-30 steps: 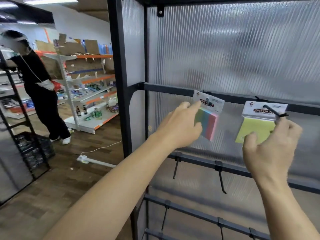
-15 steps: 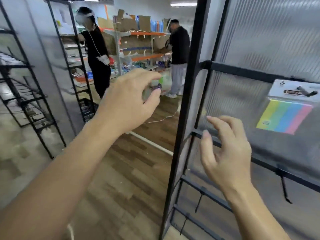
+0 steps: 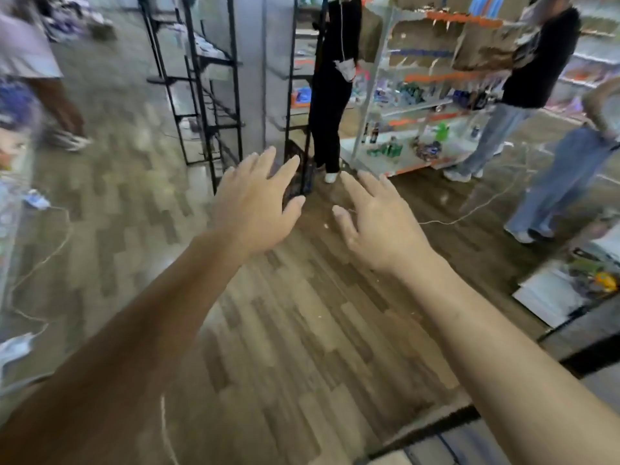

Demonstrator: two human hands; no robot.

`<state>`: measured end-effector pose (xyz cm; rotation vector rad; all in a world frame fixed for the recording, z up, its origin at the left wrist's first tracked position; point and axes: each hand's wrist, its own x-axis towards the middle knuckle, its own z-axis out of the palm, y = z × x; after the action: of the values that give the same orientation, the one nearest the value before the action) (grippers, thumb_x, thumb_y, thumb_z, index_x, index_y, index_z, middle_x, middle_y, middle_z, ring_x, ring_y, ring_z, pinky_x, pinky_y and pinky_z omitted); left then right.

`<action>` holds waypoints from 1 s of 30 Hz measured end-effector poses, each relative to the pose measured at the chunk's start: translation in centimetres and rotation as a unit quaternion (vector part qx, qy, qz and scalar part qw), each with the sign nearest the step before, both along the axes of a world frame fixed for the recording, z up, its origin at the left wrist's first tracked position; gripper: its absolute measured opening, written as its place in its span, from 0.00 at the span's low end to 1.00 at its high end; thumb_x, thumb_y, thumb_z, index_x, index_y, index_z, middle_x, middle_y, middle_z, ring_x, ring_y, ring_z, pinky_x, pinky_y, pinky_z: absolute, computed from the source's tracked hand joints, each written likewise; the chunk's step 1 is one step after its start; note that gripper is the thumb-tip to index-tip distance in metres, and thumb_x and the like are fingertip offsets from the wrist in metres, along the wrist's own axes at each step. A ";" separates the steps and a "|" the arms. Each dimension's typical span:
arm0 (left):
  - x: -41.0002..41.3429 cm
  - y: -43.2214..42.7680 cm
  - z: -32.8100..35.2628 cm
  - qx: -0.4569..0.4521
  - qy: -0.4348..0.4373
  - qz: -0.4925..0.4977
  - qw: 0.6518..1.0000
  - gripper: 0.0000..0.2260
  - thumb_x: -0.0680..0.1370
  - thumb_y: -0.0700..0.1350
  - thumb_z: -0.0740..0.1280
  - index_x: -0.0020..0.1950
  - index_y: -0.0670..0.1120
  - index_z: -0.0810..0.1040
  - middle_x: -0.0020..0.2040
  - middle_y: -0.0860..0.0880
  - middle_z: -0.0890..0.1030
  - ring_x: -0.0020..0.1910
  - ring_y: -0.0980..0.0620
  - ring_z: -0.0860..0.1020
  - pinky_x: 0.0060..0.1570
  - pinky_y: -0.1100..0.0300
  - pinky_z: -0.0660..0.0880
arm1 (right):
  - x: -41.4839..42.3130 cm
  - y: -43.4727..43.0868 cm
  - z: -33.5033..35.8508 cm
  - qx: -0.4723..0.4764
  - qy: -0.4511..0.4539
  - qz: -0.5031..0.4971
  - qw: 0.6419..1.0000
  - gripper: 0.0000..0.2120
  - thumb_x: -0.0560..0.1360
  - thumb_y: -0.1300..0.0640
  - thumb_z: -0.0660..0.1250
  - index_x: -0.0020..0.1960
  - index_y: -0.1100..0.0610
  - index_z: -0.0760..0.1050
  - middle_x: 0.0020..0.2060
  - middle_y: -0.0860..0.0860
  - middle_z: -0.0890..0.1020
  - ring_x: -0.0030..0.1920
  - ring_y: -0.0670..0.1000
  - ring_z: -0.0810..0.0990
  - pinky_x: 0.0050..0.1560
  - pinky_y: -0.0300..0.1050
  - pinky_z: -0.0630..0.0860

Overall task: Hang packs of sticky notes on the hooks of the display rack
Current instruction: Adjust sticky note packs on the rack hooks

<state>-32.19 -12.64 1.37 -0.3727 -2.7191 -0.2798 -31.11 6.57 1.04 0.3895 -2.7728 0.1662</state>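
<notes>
A shop floor of brown wood-look planks [image 3: 302,330] fills the view, with tall black metal shelving frames [image 3: 208,95] at the back, a white-and-orange goods shelf [image 3: 419,105] to the right and a thin white cable [image 3: 469,216] trailing across the boards. A person in black clothes [image 3: 330,95] stands between the frames and the shelf. Both bare forearms reach forward over the floor. The left hand [image 3: 255,209] is palm down, its fingers straight and spread, gripping nothing. The right hand [image 3: 379,226], just beside it but not touching, also has its fingers fanned and slightly bent, its thumb out towards the left. The packs of sticky notes lie outside this blurred view.
</notes>
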 end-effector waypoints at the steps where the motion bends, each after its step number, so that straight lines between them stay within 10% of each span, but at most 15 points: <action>1: -1.2 -1.6 -0.6 -0.004 0.002 0.012 1.000 0.26 0.81 0.56 0.57 0.78 0.49 0.61 0.77 0.40 0.61 0.75 0.41 0.60 0.70 0.44 0.61 | -1.7 -1.7 -0.4 -0.001 -0.012 0.007 1.000 0.26 0.81 0.47 0.55 0.75 0.58 0.60 0.70 0.59 0.67 0.71 0.63 0.63 0.69 0.61 0.64; 30: -47.5 -23.3 -2.5 -0.112 -0.099 0.192 0.970 0.25 0.82 0.56 0.53 0.79 0.50 0.56 0.78 0.41 0.59 0.76 0.39 0.58 0.72 0.38 0.56 | -51.7 -25.4 -0.8 -0.014 -0.103 0.092 0.990 0.25 0.81 0.50 0.55 0.76 0.57 0.57 0.72 0.58 0.65 0.73 0.64 0.59 0.71 0.62 0.61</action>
<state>-79.74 -35.93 -1.10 0.1359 -2.9500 0.1050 -82.81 -18.86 0.20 0.6555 -2.9288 0.3045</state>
